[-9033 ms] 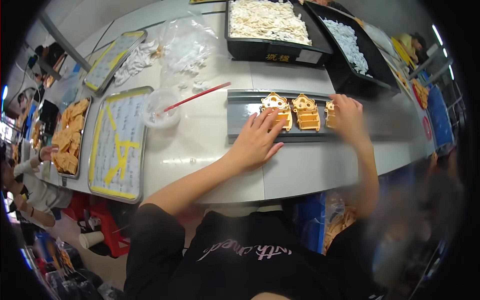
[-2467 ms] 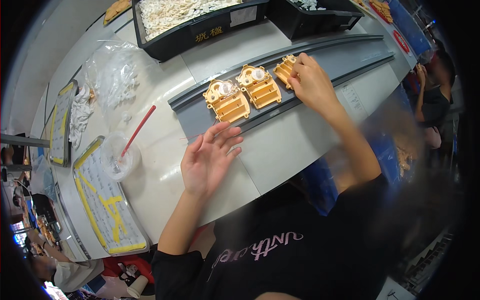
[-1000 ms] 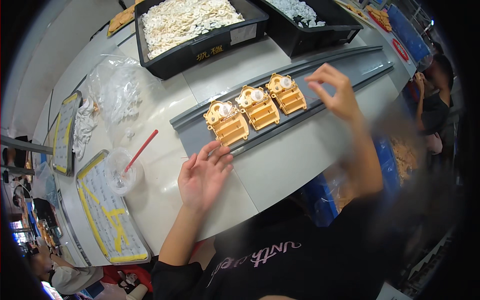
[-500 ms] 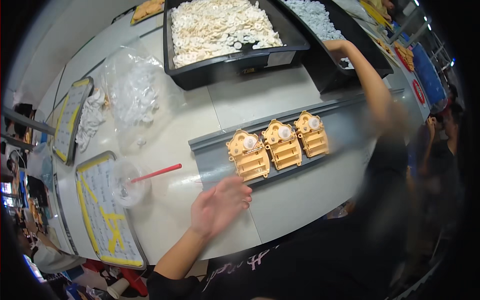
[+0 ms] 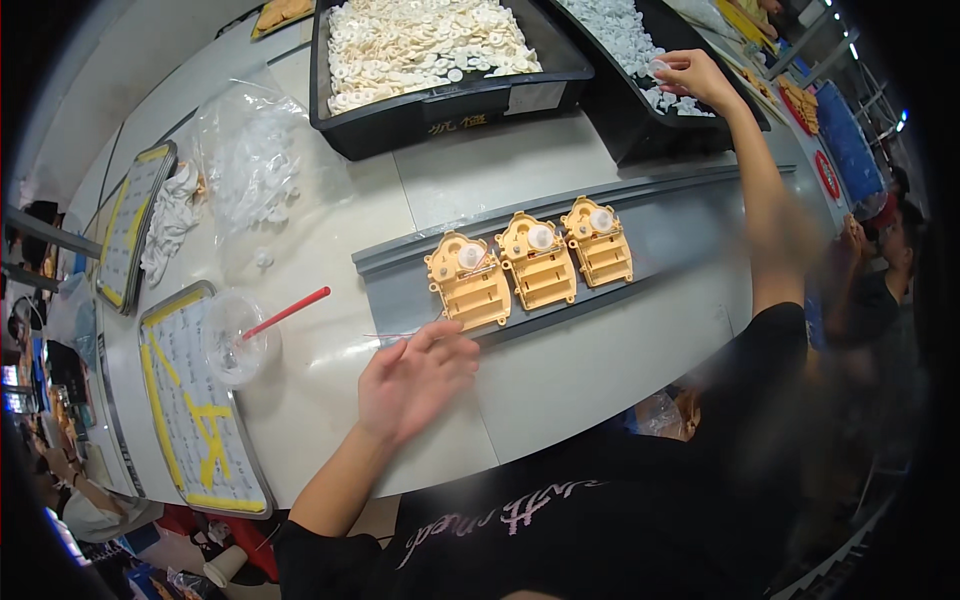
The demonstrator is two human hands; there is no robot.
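Observation:
Over the far-right black bin (image 5: 640,140), my right hand (image 5: 700,80) pinches a small pale plastic gear (image 5: 659,67) between thumb and fingertips. The loose bluish-white plastic parts (image 5: 615,35) lie below it in that bin. My left hand (image 5: 418,380) is open, its fingers loosely stretched, at the near edge of the leftmost yellow plastic housing (image 5: 476,300). Beside that one stand a middle housing (image 5: 543,278) and a right housing (image 5: 604,255), all in a row on a grey channel tray (image 5: 680,225). Each housing carries a round white gear near its far end.
A second black bin (image 5: 450,115) of cream-white parts stands at the back. To the left are a clear bag (image 5: 250,150), a white cloth (image 5: 172,225), a clear cup (image 5: 235,350) with a red straw (image 5: 290,312), and a yellow-taped tray (image 5: 205,440).
My right hand has come up out of the parts in the right bin and now shows a pale gear in its fingers. My left hand stays by the leftmost housing, fingers slightly more spread.

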